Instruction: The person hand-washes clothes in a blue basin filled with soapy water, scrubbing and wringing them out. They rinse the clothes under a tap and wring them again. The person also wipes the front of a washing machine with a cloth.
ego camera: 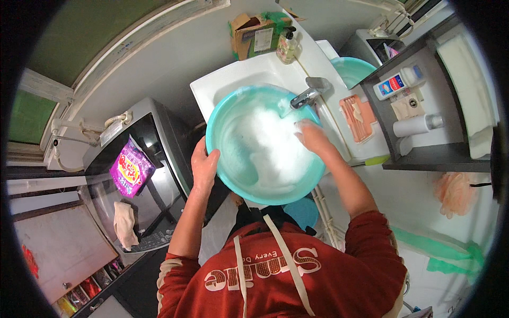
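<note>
A turquoise plastic basin [238, 193] rests on the white washbasin [206, 89], with white suds [274, 147] over the water in it. My left hand [204, 165] grips the basin's rim at its left side, thumb on the rim. Over the right part of the basin is my right hand [311, 136], slightly blurred, its fingertips at the edge of the suds. Whether it holds anything cannot be made out. The chrome faucet [308, 97] reaches over the basin's upper right rim, just above my right hand.
A pump bottle [286, 45] and a cardboard box [256, 37] stand behind the washbasin. At right are a pink soap tray [356, 118] and a dark shelf [427, 157] with bottles. A washing machine [159, 190] at left bears a purple packet [132, 169] and a beige cloth [125, 225].
</note>
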The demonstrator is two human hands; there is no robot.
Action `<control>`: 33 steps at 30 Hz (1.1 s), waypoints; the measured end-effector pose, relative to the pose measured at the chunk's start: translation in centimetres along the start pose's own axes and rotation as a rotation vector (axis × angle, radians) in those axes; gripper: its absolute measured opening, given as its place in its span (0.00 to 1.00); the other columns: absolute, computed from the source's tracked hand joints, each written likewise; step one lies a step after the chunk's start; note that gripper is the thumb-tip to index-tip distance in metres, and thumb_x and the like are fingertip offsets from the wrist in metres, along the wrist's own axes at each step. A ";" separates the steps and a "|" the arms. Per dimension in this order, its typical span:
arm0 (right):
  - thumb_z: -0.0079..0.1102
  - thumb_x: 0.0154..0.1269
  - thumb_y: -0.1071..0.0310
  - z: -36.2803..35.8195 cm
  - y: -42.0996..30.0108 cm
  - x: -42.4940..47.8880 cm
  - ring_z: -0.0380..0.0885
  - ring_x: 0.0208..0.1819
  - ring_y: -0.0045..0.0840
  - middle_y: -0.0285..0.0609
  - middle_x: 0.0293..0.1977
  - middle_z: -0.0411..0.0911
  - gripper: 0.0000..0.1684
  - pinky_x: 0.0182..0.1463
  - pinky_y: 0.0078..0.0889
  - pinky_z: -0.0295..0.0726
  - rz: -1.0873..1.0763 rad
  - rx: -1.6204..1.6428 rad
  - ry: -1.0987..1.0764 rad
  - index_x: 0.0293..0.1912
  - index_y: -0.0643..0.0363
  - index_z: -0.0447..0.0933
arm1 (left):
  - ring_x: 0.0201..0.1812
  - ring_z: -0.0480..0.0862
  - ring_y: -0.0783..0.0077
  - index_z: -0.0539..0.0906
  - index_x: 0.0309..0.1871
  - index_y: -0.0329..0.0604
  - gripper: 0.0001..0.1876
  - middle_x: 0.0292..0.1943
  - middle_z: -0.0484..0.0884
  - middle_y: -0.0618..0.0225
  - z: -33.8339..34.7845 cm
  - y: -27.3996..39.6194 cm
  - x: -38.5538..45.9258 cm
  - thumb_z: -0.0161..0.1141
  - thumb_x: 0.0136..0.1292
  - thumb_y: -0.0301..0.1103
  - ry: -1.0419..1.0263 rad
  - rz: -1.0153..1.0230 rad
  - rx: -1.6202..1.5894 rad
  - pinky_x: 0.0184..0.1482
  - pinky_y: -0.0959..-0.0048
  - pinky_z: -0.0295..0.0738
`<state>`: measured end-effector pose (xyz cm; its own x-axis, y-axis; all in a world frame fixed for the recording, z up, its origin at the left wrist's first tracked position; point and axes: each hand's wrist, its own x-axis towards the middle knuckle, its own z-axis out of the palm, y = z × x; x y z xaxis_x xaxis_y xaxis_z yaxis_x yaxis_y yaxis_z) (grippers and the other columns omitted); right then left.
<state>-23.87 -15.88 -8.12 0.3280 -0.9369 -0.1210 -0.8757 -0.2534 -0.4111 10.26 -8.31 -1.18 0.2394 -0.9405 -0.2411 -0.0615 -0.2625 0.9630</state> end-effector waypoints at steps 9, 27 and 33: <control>0.65 0.60 0.62 -0.5 -1.3 -3.3 0.71 0.60 0.46 0.53 0.60 0.70 0.33 0.67 0.42 0.66 -0.052 -0.318 0.458 0.64 0.58 0.67 | 0.56 0.77 0.55 0.75 0.61 0.34 0.26 0.55 0.75 0.48 0.1 2.0 -0.2 0.60 0.55 0.23 0.217 0.538 0.721 0.61 0.59 0.70; 0.58 0.55 0.73 -4.4 2.5 -11.1 0.78 0.46 0.31 0.47 0.46 0.78 0.28 0.51 0.35 0.78 0.773 1.270 0.278 0.57 0.68 0.73 | 0.67 0.68 0.47 0.63 0.72 0.45 0.33 0.73 0.57 0.45 11.0 -4.9 6.8 0.57 0.66 0.42 -1.145 0.429 1.329 0.69 0.59 0.64; 0.57 0.54 0.73 -4.5 1.7 -10.8 0.76 0.45 0.29 0.45 0.44 0.77 0.27 0.48 0.32 0.76 0.673 1.161 0.414 0.56 0.68 0.73 | 0.76 0.49 0.44 0.55 0.75 0.40 0.33 0.75 0.45 0.39 24.4 -13.3 5.5 0.37 0.74 0.50 -0.909 0.345 1.511 0.76 0.52 0.44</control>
<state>-30.53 -7.30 -3.48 -0.3368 -0.8510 -0.4029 0.0342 0.4166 -0.9085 -11.26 -15.28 -18.26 -0.4953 -0.6647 -0.5594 -0.8538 0.4914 0.1720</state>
